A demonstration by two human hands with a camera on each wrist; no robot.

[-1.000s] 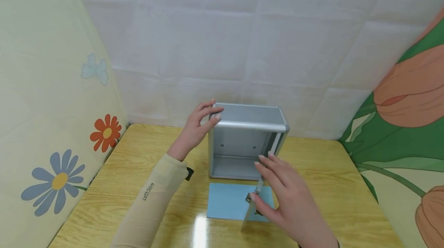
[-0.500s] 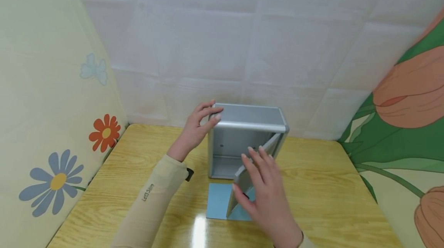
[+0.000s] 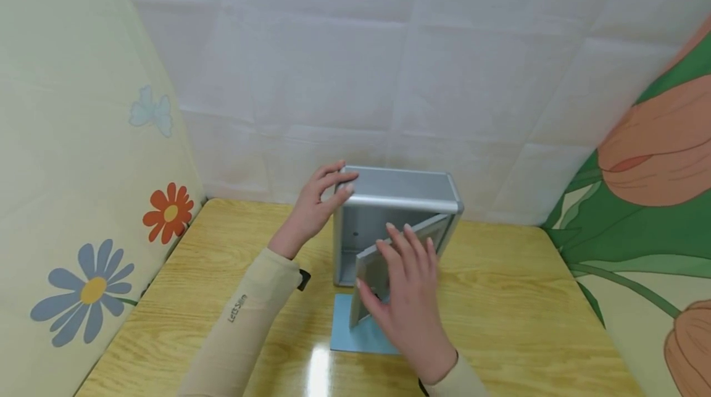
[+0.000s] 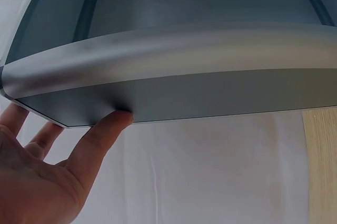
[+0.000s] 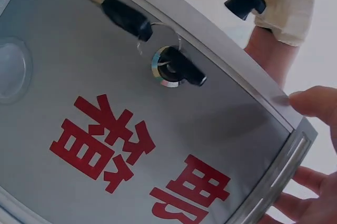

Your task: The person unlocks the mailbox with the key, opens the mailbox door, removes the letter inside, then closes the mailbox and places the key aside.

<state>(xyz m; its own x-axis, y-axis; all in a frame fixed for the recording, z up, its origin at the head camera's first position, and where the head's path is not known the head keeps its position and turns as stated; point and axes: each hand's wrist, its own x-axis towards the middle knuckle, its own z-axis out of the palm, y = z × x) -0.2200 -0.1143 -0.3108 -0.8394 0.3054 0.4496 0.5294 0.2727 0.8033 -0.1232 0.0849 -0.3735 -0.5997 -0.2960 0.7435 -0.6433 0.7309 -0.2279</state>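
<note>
A silver-grey metal mailbox (image 3: 400,184) stands upright on the table, its hinged door (image 3: 373,267) partly swung out over a light blue sheet (image 3: 347,335). My left hand (image 3: 311,205) rests on its upper left corner; in the left wrist view the thumb (image 4: 100,142) presses the top panel and other fingers lie at the side. My right hand (image 3: 411,298) straddles the door's upper free corner with spread, fairly straight fingers, the thumb (image 5: 313,102) touching its free edge. Red characters (image 5: 105,140) mark the door. One key sits in the lock (image 5: 167,66); another key (image 5: 125,18) hangs from its ring.
The wooden table (image 3: 516,298) extends on both sides of the mailbox. A white cloth (image 3: 333,76) hangs behind it. Flower-printed cloths hang at the left (image 3: 72,156) and right (image 3: 639,199).
The door has swung inward, toward the mailbox opening, with my right hand moving left and away from me along with it. My left hand has stayed at the corner.
</note>
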